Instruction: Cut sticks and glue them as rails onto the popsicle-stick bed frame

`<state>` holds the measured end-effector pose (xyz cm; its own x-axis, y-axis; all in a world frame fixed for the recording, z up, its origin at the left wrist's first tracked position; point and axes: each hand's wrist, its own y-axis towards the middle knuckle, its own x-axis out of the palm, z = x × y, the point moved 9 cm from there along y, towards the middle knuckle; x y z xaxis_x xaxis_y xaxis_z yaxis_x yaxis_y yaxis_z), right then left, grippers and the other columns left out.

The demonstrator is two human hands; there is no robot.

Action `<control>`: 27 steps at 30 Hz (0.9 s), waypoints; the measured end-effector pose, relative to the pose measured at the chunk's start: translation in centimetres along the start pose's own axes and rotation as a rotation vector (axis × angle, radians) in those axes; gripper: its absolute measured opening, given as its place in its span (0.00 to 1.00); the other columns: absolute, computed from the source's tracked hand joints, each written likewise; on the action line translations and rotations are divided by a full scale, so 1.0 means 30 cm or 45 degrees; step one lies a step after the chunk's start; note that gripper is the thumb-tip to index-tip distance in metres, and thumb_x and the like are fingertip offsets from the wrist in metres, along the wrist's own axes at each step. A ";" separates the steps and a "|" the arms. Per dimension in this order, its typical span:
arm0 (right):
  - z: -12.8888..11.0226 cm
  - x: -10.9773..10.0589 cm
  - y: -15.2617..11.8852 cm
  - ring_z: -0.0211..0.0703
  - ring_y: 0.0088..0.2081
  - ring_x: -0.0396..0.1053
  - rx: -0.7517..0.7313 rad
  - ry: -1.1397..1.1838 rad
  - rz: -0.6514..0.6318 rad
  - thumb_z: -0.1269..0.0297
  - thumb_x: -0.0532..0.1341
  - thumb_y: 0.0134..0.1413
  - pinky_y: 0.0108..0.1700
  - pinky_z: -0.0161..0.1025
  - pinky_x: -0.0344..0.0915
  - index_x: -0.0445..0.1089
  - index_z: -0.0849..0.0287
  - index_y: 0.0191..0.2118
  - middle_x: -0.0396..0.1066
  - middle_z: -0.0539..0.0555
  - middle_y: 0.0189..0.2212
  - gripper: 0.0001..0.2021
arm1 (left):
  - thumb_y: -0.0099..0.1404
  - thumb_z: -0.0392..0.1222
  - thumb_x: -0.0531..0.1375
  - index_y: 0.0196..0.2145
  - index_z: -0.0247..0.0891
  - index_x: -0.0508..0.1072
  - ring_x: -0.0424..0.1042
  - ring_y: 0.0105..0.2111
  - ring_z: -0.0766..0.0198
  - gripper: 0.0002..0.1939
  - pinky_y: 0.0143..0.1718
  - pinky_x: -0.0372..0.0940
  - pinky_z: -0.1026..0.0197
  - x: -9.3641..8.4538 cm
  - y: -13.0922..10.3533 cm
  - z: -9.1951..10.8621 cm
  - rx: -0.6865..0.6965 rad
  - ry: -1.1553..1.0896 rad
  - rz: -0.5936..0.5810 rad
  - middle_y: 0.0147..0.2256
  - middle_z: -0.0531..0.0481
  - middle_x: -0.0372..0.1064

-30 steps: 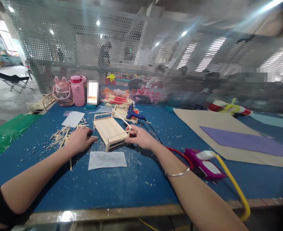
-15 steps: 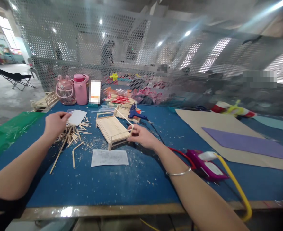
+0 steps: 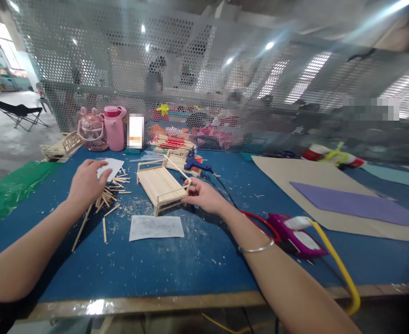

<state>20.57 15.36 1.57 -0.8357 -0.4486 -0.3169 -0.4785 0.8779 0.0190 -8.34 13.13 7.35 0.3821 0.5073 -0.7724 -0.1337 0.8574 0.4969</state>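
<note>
A small slatted wooden model [image 3: 160, 185], shaped like a miniature bed, is standing on the blue table [image 3: 138, 273] in front of the person, between the two hands. The right hand [image 3: 202, 195] is holding it by the near right corner, its fingers closing in a narrow pinch around the post where the end rail is meeting a long thin stick [image 3: 178, 170]. That stick is slanting along the model's right side. The left hand [image 3: 88, 181] is hanging over the loose sticks [image 3: 108, 197], with thumb and fingertips parting slightly; it is overlapping the white card [image 3: 115, 167] in view, though from this angle I cannot tell whether it is touching it.

The model is probably weighing very little, so a light push could be enough to slide or tip it. Its deck of close-set sticks is looking stiff and dry, offering fair grip rather than slipperiness. The slim rails and the slanting stick are looking far more fragile, likely to snap or come loose at their joints under a hard squeeze. The deck's long edges or the base of the corner posts are seeming the safer holds, while the right fingers are pinching close to those weaker joints.
</note>
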 end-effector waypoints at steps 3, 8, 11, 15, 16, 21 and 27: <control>0.000 0.010 0.003 0.32 0.23 0.61 -0.032 -0.022 0.018 0.66 0.66 0.35 0.28 0.33 0.56 0.55 0.57 0.31 0.64 0.43 0.22 0.18 | 0.61 0.51 0.51 0.35 0.38 0.75 0.71 0.33 0.58 0.17 0.35 0.64 0.59 0.049 -0.094 0.166 0.162 -0.425 -0.241 0.33 0.46 0.75; 0.002 0.038 0.010 0.33 0.25 0.61 -0.042 -0.041 0.048 0.64 0.67 0.35 0.28 0.33 0.56 0.56 0.58 0.29 0.63 0.44 0.23 0.17 | 0.58 0.49 0.55 0.36 0.39 0.75 0.71 0.29 0.62 0.15 0.30 0.64 0.62 0.114 -0.197 0.257 0.113 -0.724 -0.376 0.31 0.49 0.76; -0.004 0.049 0.008 0.32 0.24 0.59 -0.061 -0.041 0.041 0.64 0.66 0.36 0.27 0.32 0.55 0.56 0.57 0.30 0.62 0.43 0.22 0.17 | 0.60 0.48 0.54 0.34 0.39 0.75 0.70 0.27 0.64 0.14 0.29 0.63 0.62 0.119 -0.195 0.243 0.055 -0.732 -0.304 0.30 0.50 0.75; -0.033 0.055 0.001 0.32 0.21 0.56 -0.142 -0.061 0.019 0.64 0.65 0.39 0.26 0.32 0.53 0.58 0.57 0.39 0.59 0.41 0.19 0.20 | 0.61 0.47 0.52 0.32 0.39 0.73 0.69 0.28 0.64 0.13 0.29 0.62 0.62 0.114 -0.181 0.243 0.097 -0.590 -0.336 0.29 0.50 0.74; -0.040 0.050 -0.001 0.32 0.21 0.57 -0.153 -0.076 0.041 0.63 0.64 0.40 0.26 0.32 0.54 0.59 0.57 0.40 0.60 0.41 0.19 0.20 | 0.62 0.48 0.52 0.33 0.39 0.72 0.69 0.28 0.63 0.13 0.29 0.61 0.62 0.112 -0.180 0.242 0.111 -0.531 -0.357 0.29 0.49 0.73; -0.055 0.007 -0.006 0.34 0.23 0.61 -0.117 -0.076 0.217 0.60 0.62 0.44 0.27 0.35 0.59 0.62 0.58 0.34 0.65 0.47 0.23 0.12 | 0.54 0.60 0.58 0.35 0.38 0.69 0.69 0.31 0.58 0.21 0.30 0.59 0.60 0.153 -0.225 0.265 0.369 -0.155 -0.683 0.32 0.47 0.70; -0.062 0.029 -0.007 0.32 0.22 0.59 -0.137 -0.138 0.149 0.62 0.62 0.43 0.26 0.34 0.58 0.62 0.58 0.32 0.62 0.45 0.21 0.10 | 0.50 0.60 0.62 0.40 0.40 0.72 0.67 0.39 0.53 0.25 0.37 0.60 0.58 0.191 -0.308 0.333 0.694 -0.131 -0.944 0.38 0.45 0.69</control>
<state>19.45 14.47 3.07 -0.8560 -0.3188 -0.4069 -0.4108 0.8974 0.1612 4.21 7.26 2.28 0.2806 -0.1875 -0.9413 0.6162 0.7872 0.0269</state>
